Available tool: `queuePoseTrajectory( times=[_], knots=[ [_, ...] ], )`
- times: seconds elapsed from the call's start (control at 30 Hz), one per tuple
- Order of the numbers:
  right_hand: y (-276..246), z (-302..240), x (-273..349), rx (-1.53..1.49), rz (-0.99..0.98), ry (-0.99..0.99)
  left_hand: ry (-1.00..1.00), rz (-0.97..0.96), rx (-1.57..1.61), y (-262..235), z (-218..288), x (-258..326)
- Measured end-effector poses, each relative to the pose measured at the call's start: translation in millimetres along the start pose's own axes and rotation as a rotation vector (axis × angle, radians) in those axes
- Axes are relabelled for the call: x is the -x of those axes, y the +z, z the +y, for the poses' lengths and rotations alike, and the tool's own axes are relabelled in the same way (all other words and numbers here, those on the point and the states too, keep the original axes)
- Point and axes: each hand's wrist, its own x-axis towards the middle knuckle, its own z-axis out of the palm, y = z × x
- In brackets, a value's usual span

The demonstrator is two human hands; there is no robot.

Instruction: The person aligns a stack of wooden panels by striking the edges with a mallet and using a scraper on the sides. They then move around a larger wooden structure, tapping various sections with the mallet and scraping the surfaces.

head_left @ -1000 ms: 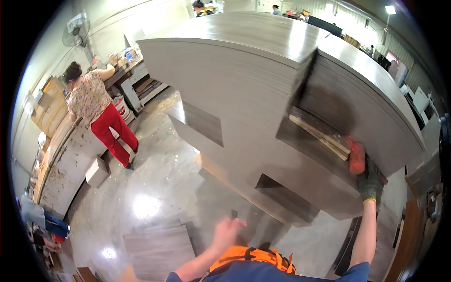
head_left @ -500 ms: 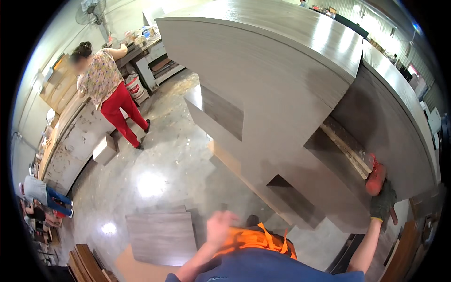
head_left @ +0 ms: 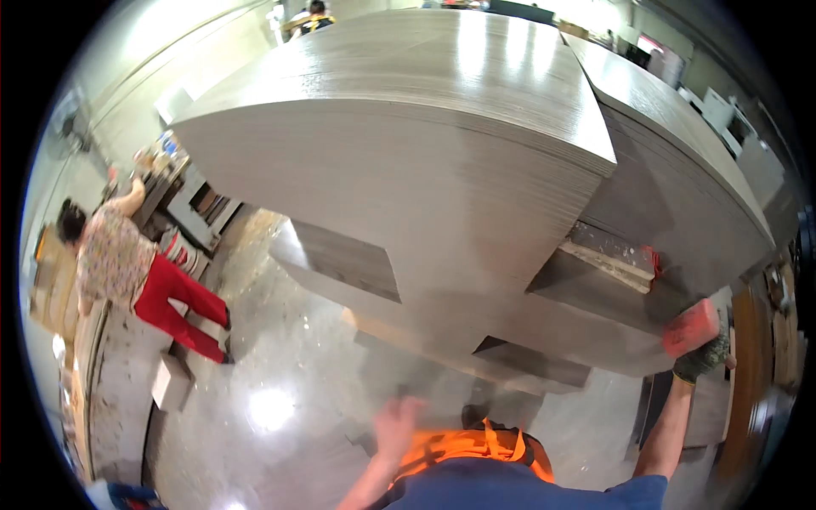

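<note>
My right hand (head_left: 704, 355), in a dark green work glove, is closed round a red block-like object (head_left: 690, 328) beside the lower right end of a stack of grey wood-grain boards (head_left: 382, 161). What kind of object it is, I cannot make out. My bare left hand (head_left: 398, 429) hangs in front of my body, blurred by motion; how its fingers are set is unclear. No thing shows in it. An orange apron (head_left: 459, 450) is bunched at my waist. Pale wooden battens (head_left: 608, 265) lie in a gap under the boards, with a red scrap (head_left: 652, 262) at their end.
A second board stack (head_left: 680, 110) stands close at the right. Brown planks (head_left: 748, 340) lean at the far right. At the left a person (head_left: 119, 255) in red trousers stands by a long workbench (head_left: 127, 382), near a pale box (head_left: 172, 382) on the floor.
The view has swung, so the stack and the person sit further left and lower. My right hand has drawn the red object away from the batten end, the red scrap staying behind.
</note>
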Motion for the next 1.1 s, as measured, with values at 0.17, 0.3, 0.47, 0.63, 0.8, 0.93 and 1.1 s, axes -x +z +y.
queuePoseTrajectory(
  times=[0.17,0.3,0.47,0.63,0.8,0.93,1.1],
  knots=[
    [89,-115,139,1.158,-0.322,-0.63,0.1,-0.022,0.057,-59,-4,-57],
    [45,-76,196,0.19,-0.038,0.048,0.16,-0.053,0.081,-95,-10,-105],
    [25,-21,293,-0.574,-0.011,0.465,0.232,-0.112,-0.11,-132,8,-148],
    [138,-46,343,1.036,-0.379,0.026,1.035,-0.021,-0.376,-164,121,-209],
    [184,-34,365,0.682,-0.425,0.21,1.573,0.257,-0.697,-183,301,-262],
    [200,-32,373,0.722,-0.414,0.232,1.388,0.194,-0.807,-141,369,-301],
    [185,-37,376,0.788,-0.43,0.386,1.424,0.12,-0.828,-105,383,-324]
  ],
)
